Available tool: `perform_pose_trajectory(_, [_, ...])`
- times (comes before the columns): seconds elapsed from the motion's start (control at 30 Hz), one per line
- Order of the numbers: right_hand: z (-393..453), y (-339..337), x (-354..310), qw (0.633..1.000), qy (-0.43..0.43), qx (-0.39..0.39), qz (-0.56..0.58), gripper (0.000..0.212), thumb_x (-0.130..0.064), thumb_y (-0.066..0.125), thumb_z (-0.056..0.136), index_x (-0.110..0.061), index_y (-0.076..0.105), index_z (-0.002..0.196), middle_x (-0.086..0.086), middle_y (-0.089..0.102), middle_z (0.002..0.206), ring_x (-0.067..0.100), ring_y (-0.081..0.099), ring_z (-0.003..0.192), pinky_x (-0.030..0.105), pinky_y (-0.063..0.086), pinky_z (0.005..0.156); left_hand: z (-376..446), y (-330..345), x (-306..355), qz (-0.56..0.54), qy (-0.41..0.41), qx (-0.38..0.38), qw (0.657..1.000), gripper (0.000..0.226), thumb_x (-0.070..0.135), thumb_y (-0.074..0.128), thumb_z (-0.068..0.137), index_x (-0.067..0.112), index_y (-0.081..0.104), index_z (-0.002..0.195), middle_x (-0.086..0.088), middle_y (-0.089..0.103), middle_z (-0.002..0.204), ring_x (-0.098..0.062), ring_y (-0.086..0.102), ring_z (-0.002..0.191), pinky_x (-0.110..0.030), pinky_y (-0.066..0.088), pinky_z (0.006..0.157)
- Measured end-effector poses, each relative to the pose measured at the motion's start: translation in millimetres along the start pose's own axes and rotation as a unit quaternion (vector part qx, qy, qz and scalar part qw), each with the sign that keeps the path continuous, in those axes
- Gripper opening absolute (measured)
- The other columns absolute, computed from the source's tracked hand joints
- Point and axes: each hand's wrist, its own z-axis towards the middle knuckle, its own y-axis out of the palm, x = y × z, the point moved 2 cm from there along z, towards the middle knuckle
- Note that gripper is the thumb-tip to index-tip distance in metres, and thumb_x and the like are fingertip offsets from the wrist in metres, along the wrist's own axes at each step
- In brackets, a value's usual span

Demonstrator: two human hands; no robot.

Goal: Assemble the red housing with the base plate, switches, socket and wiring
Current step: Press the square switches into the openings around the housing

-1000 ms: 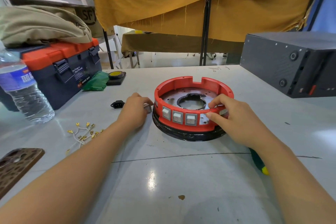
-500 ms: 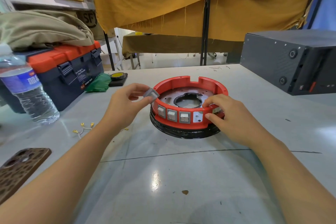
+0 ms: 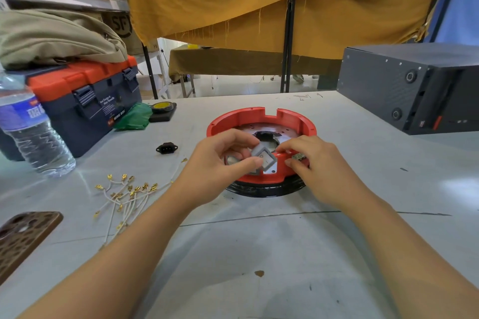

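Housing: red housing (image 3: 261, 118) sits on the black base plate (image 3: 264, 190), mid-table (image 3: 259, 254); metal disc with a centre hole visible inside the ring.
Left hand: left hand (image 3: 220, 160) at the housing's near wall, thumb and fingers pinching a grey switch (image 3: 263, 155), tilted corner-up against the front face.
Right hand: right hand (image 3: 316, 163) on the housing's near-right wall, fingers curled over the rim, thumb on the outer face. Grips the wall.
Fitted switches: mostly hidden behind the left hand; count unclear.
Socket: black socket (image 3: 166, 148) lies loose, left of the housing.
Wiring: white wires with brass terminals (image 3: 124, 194) lie in a heap, near-left of the housing.
Others: toolbox (image 3: 85, 101) and water bottle (image 3: 31, 132) far left of the housing; grey box (image 3: 414, 85) to its right.
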Motion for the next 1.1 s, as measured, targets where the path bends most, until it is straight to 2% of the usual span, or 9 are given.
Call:
perform_pose_trajectory(0.1, [0, 0, -1, 1.000, -0.017, 0.003, -0.017, 0.026, -0.011, 0.059, 0.089, -0.020, 0.065, 0.113, -0.004, 0.064, 0.113, 0.015, 0.049, 0.108, 0.028, 0.034, 0.095, -5, 1, -1, 0.041, 0.012, -0.003, 0.999, 0.022, 0.034, 0.073, 0.073, 0.035, 0.068, 0.094, 0.016, 0.067, 0.090, 0.002, 0.060, 0.086, -0.011, 0.047, 0.074])
perform_pose_trajectory(0.17, [0, 0, -2, 1.000, -0.024, 0.003, -0.008, 0.025, -0.013, 0.059, 0.089, -0.021, 0.065, 0.112, -0.005, 0.063, 0.112, 0.012, 0.048, 0.107, 0.023, 0.030, 0.092, -8, 1, -1, 0.097, 0.026, -0.015, 0.995, 0.026, 0.041, 0.069, 0.073, 0.039, 0.066, 0.099, 0.016, 0.066, 0.097, 0.001, 0.058, 0.094, -0.013, 0.047, 0.078])
perform_pose_trajectory(0.3, [0, -1, -4, 0.999, -0.015, -0.002, 0.030, 0.024, -0.013, 0.058, 0.089, -0.021, 0.066, 0.110, -0.006, 0.063, 0.108, 0.007, 0.046, 0.102, 0.027, 0.034, 0.098, -14, 5, 2, 0.172, 0.103, -0.039, 0.979, 0.031, 0.019, 0.071, 0.080, 0.025, 0.067, 0.110, 0.025, 0.061, 0.104, 0.003, 0.056, 0.101, -0.012, 0.044, 0.089])
perform_pose_trajectory(0.4, [0, 0, -5, 0.999, -0.013, -0.006, 0.032, 0.024, -0.013, 0.056, 0.089, -0.022, 0.066, 0.110, -0.007, 0.062, 0.108, 0.005, 0.045, 0.100, 0.027, 0.033, 0.098, -15, 9, 4, 0.207, 0.150, -0.026, 0.967, 0.029, 0.012, 0.071, 0.080, 0.019, 0.069, 0.109, 0.015, 0.064, 0.109, 0.002, 0.055, 0.105, -0.007, 0.040, 0.092])
perform_pose_trajectory(0.5, [-1, 0, -4, 0.999, -0.013, -0.009, 0.028, 0.024, -0.014, 0.057, 0.089, -0.022, 0.065, 0.110, -0.007, 0.061, 0.106, 0.005, 0.044, 0.099, 0.025, 0.032, 0.097, -17, 14, 3, 0.254, 0.179, -0.018, 0.950, 0.025, 0.007, 0.074, 0.078, 0.010, 0.073, 0.103, -0.002, 0.063, 0.107, -0.006, 0.057, 0.096, -0.007, 0.041, 0.088])
perform_pose_trajectory(0.57, [-1, 0, -4, 0.999, -0.012, -0.011, 0.028, 0.025, -0.015, 0.057, 0.088, -0.022, 0.065, 0.111, -0.010, 0.059, 0.104, 0.005, 0.043, 0.098, 0.024, 0.032, 0.096, -18, 16, 2, 0.272, 0.176, -0.009, 0.946, 0.023, 0.007, 0.075, 0.077, 0.007, 0.073, 0.100, -0.006, 0.062, 0.103, -0.014, 0.059, 0.090, -0.011, 0.043, 0.083])
perform_pose_trajectory(0.77, [-2, 0, -4, 0.999, -0.024, -0.039, 0.028, 0.029, -0.024, 0.064, 0.085, -0.025, 0.060, 0.114, -0.021, 0.051, 0.102, 0.002, 0.040, 0.101, 0.019, 0.028, 0.094, -19, 23, 2, 0.295, 0.182, 0.019, 0.938, 0.016, 0.008, 0.072, 0.077, 0.001, 0.072, 0.091, -0.010, 0.062, 0.098, -0.022, 0.062, 0.081, -0.026, 0.048, 0.075])
perform_pose_trajectory(0.93, [-4, -2, -2, 0.997, -0.031, -0.065, 0.023, 0.038, -0.028, 0.067, 0.081, -0.028, 0.056, 0.117, -0.021, 0.049, 0.106, 0.004, 0.039, 0.106, 0.017, 0.024, 0.093, -21, 27, 2, 0.305, 0.185, 0.030, 0.934, 0.015, 0.007, 0.072, 0.077, 0.002, 0.072, 0.091, -0.009, 0.062, 0.099, -0.021, 0.063, 0.081, -0.028, 0.056, 0.068])
perform_pose_trajectory(1.1, [-3, -1, -2, 0.997, -0.034, -0.063, 0.023, 0.042, -0.037, 0.069, 0.080, -0.029, 0.055, 0.118, -0.021, 0.048, 0.108, 0.004, 0.039, 0.106, 0.018, 0.025, 0.092, -21, 28, 2, 0.313, 0.181, 0.045, 0.931, 0.016, 0.010, 0.068, 0.076, 0.003, 0.072, 0.090, -0.010, 0.063, 0.097, -0.024, 0.061, 0.082, -0.026, 0.049, 0.070])
